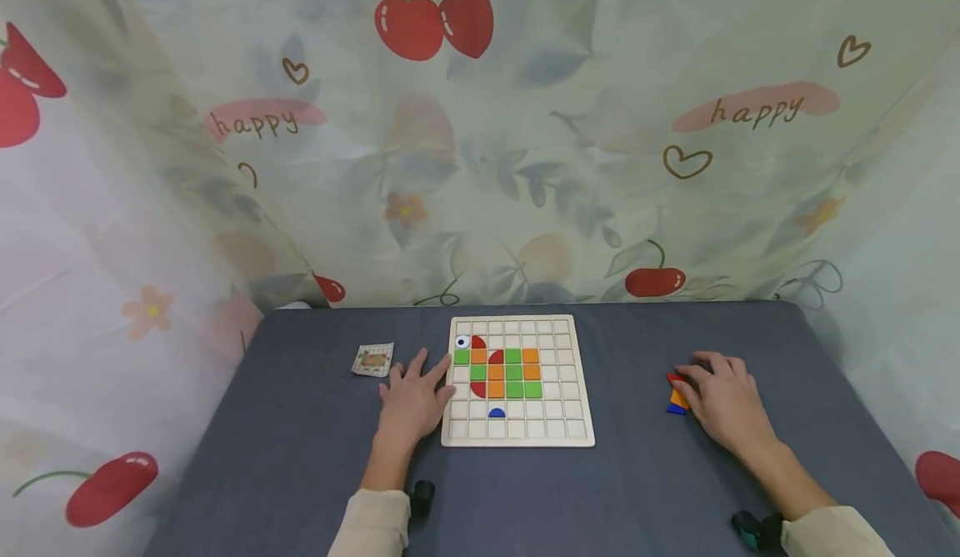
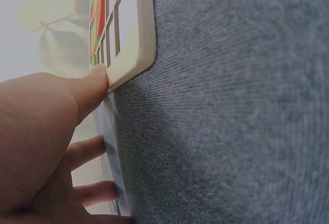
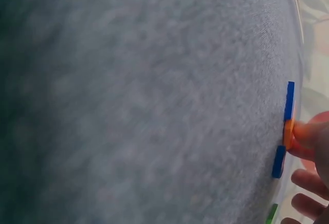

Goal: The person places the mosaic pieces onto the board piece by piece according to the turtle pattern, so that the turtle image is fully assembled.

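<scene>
A pale square grid board (image 1: 517,433) lies on the table, with red, orange and green tiles set in several of its cells. At its upper left is a white tile with an eye (image 1: 462,342), and lower down sits a blue half-round tile (image 1: 497,413). My left hand (image 1: 411,403) rests at the board's left side with fingers spread; the thumb (image 2: 95,88) touches the board's edge. Far to the right, my right hand (image 1: 723,398) reaches over a few loose tiles. There its thumb and a finger pinch an orange tile (image 3: 288,134), beside blue tiles (image 3: 290,100).
A small stack of printed cards (image 1: 372,360) lies left of the board. A green tile (image 3: 272,213) shows near the right hand. Dark cloth covers the table (image 1: 300,457), and a patterned curtain (image 1: 517,207) hangs behind and at both sides.
</scene>
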`<state>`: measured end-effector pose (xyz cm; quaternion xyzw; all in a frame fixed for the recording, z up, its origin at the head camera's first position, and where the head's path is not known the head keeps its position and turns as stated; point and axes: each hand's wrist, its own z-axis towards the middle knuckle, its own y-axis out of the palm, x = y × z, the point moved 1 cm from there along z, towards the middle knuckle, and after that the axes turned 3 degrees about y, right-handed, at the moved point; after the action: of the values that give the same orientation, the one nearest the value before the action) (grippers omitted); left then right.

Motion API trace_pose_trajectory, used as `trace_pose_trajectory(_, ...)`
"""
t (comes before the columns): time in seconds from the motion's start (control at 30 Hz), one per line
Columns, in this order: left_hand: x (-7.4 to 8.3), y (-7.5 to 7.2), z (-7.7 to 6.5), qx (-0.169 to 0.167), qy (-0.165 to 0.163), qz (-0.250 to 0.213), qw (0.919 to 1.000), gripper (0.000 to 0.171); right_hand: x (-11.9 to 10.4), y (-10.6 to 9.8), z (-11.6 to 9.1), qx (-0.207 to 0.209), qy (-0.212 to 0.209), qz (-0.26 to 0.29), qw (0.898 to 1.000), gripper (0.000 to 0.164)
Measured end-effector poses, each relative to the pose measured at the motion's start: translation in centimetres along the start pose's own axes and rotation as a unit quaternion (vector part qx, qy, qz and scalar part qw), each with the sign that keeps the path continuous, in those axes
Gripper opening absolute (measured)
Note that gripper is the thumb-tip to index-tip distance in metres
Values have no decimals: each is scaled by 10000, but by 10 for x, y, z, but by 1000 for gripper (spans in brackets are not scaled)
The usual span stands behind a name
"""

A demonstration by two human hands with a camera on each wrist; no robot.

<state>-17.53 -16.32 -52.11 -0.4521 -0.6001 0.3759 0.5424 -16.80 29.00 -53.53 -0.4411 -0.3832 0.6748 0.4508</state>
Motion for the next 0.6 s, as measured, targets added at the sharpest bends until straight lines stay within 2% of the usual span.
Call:
trace_pose_trajectory(0.33,0,2,0,41,16,-17,10000,56,-3,0,5,128,191,399,9989,14)
trace_pose_trajectory(0.43,0,2,0,19,20,-17,10000,56,-6,-1,8,84,292,868,9958,13)
trace_pose_trajectory(0.6,-1,2,1,29,-8,-30,10000,56,-15,-2,13,-345,449,1787,9823,10)
